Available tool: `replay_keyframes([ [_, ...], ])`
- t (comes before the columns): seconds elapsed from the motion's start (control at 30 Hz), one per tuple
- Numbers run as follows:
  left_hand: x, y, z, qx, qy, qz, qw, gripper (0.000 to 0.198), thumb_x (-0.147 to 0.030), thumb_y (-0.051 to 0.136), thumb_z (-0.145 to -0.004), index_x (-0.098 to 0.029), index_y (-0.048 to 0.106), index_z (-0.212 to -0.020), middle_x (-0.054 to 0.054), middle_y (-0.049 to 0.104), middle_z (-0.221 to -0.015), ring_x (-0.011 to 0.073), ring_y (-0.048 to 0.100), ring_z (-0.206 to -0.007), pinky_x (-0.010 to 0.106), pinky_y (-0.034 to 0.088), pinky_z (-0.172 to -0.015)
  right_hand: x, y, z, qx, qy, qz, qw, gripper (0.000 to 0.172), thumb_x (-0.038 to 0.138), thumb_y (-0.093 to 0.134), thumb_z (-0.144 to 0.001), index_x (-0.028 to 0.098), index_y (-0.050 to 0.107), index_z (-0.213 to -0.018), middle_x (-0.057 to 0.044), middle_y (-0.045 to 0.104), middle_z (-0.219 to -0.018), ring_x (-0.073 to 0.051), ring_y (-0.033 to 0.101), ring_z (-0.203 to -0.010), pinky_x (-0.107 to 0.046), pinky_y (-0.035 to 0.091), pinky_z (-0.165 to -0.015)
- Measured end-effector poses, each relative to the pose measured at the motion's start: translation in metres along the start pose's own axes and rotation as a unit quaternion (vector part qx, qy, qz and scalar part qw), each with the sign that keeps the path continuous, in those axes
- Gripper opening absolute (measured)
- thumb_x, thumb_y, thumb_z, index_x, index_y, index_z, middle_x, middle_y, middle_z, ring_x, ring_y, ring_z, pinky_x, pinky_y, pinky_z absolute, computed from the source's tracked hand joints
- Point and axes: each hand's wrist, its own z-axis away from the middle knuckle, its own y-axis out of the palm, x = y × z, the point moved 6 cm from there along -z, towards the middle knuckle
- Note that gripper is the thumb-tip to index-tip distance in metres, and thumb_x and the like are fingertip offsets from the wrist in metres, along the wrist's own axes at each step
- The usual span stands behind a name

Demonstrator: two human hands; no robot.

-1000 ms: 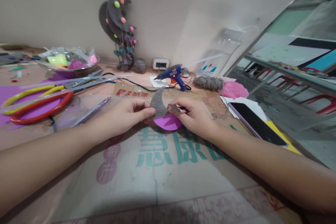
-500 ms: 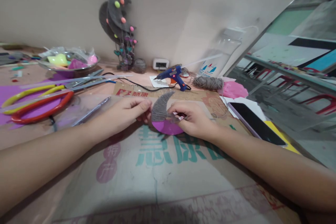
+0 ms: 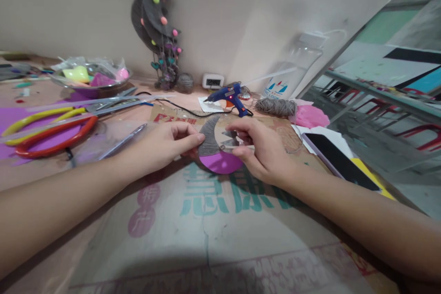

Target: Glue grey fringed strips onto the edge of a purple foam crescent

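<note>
A crescent moon shape (image 3: 208, 140) stands over the cardboard, its upper left part wrapped in grey yarn and its lower part bare purple. My left hand (image 3: 181, 140) pinches the wrapped edge between thumb and fingers. On the other side, my right hand (image 3: 263, 149) has its thumb and fingers curled around a small, partly hidden piece close to the purple part. Grey jagged shapes show beside those fingertips; what they belong to is unclear.
Behind the hands lies a blue glue gun (image 3: 229, 96) with a black cord. Red-handled scissors (image 3: 57, 142) and a pen (image 3: 124, 141) are on the left. A phone (image 3: 339, 161) lies at the right, with a grey yarn bundle (image 3: 276, 107) farther back. Printed cardboard (image 3: 165, 252) covers the table.
My right hand's fingers have lifted and opened somewhat, uncovering jagged grey shapes beside the crescent. The left hand's thumb now lies against the wrapped edge. The view has shifted slightly.
</note>
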Motion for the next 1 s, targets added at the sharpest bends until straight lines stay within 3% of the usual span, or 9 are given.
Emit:
replay_keyframes([
  [0.2, 0.001, -0.001, -0.001, -0.008, -0.001, -0.007, 1.0, 0.028, -0.037, 0.056, -0.083, -0.016, 0.057, -0.065, -0.003, 0.059, -0.059, 0.009, 0.053, -0.056, 0.02, 0.041, -0.055, 0.012, 0.01, 0.003, 0.067, -0.057, 0.095, 0.992, 0.028, 0.032, 0.036, -0.096, 0.015, 0.056, -0.107, -0.006, 0.062, -0.083, -0.019, 0.055, -0.077, -0.029, 0.04, -0.067],
  [0.37, 0.0, 0.001, -0.001, -0.003, 0.002, 0.023, 1.0, 0.026, -0.034, 0.055, -0.083, -0.016, 0.055, -0.064, -0.003, 0.058, -0.059, 0.0093, 0.053, -0.057, 0.021, 0.043, -0.057, 0.006, 0.007, 0.003, 0.033, -0.028, 0.102, 0.994, 0.026, 0.028, 0.043, -0.094, 0.013, 0.054, -0.111, -0.009, 0.065, -0.095, -0.018, 0.057, -0.082, -0.029, 0.04, -0.07],
  [0.57, -0.003, 0.0, -0.001, -0.013, -0.005, 0.006, 1.0, 0.025, -0.031, 0.055, -0.083, -0.017, 0.055, -0.062, -0.003, 0.058, -0.057, 0.009, 0.053, -0.055, 0.021, 0.044, -0.056, 0.005, 0.008, 0.001, 0.041, -0.035, 0.134, 0.99, 0.018, 0.023, 0.043, -0.092, 0.015, 0.059, -0.094, -0.005, 0.061, -0.077, -0.017, 0.052, -0.07, -0.028, 0.037, -0.064],
  [1.0, 0.001, 0.0, -0.001, -0.014, -0.002, 0.005, 1.0, 0.026, -0.037, 0.057, -0.082, -0.017, 0.056, -0.065, -0.003, 0.059, -0.059, 0.0101, 0.054, -0.057, 0.022, 0.042, -0.058, 0.004, 0.013, 0.003, 0.063, -0.042, 0.162, 0.984, 0.021, 0.028, 0.042, -0.093, 0.015, 0.06, -0.094, -0.005, 0.06, -0.075, -0.018, 0.049, -0.07, -0.028, 0.033, -0.063],
])
